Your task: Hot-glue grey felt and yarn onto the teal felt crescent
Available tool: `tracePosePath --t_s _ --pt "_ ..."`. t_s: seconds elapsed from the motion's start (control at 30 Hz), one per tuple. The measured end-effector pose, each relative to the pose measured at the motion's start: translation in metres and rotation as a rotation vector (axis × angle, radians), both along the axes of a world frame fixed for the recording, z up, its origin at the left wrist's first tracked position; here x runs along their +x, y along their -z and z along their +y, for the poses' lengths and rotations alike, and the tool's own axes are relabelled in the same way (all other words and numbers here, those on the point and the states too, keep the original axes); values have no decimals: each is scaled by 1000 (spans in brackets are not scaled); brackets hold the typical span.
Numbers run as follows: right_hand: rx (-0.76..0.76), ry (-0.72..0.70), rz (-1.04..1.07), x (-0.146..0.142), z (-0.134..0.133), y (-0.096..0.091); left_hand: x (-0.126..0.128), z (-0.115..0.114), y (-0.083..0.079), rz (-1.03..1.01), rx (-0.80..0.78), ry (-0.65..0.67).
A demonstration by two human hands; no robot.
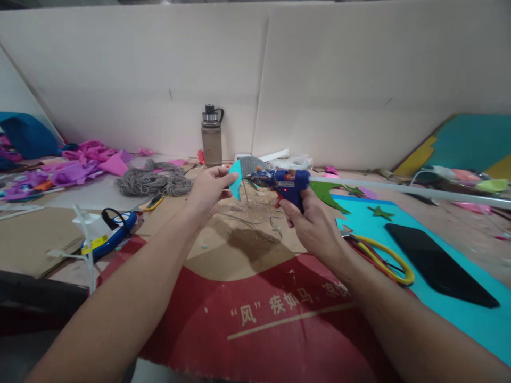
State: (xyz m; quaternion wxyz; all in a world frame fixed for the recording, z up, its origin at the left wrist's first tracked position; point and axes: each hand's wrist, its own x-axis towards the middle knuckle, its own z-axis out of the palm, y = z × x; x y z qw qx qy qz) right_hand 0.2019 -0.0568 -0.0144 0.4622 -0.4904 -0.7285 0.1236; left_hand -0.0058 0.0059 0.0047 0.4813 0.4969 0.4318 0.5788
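From my remote station I log the head view from left to right. At far left, a curled dark-blue sheet stands by a heap of pink and purple scraps. Nearer lies a blue power strip with a white adapter on it; beyond it, a bundle of grey cord, with a yellow-edged cutter just in front. A lidded bottle stands upright near the white wall panel. Centre: the left hand pinches a turquoise piece between thumb and fingers, raised above the red-and-tan cardboard. A grey ribbed piece shows directly behind the turquoise one; I cannot tell whether they are joined. The right hand is wrapped around the grip of a blue glue gun, index finger by the red trigger, a small red light showing on the body. Its nozzle points left at the grey ribbed piece; contact unclear to me. Right of that hand I record a green cut-out, a yellow-handled tool, and a turquoise sheet bearing a green star and a black phone.
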Motion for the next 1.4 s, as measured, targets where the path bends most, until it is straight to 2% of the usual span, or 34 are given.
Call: tracePosePath --t_s 1.4 --pt "-1 -5 -6 0 -3 -2 -2 0 1 70 24 19"
